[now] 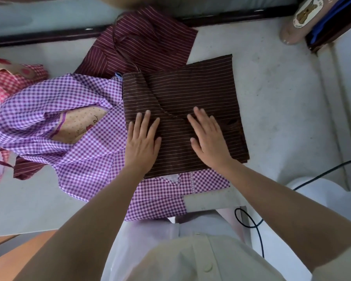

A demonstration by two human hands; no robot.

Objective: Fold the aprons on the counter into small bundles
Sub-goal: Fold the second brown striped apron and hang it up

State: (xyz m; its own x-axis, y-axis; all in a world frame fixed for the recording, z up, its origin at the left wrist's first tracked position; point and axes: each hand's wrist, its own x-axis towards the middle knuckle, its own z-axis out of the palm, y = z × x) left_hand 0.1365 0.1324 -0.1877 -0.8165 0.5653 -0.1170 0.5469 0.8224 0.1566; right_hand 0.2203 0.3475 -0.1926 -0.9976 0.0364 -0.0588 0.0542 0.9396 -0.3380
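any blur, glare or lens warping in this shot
Head view: soft, even light, only faint shadows under the left hand and right hand on the brown striped apron; head view centre sharp, stripes crisp; head view left edge washed out near the red checked cloth; head view wide-angle bends the dark ledge.

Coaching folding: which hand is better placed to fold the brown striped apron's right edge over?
Right, likely. The right hand lies flat on the brown striped apron nearer that edge; the left hand presses its left side.
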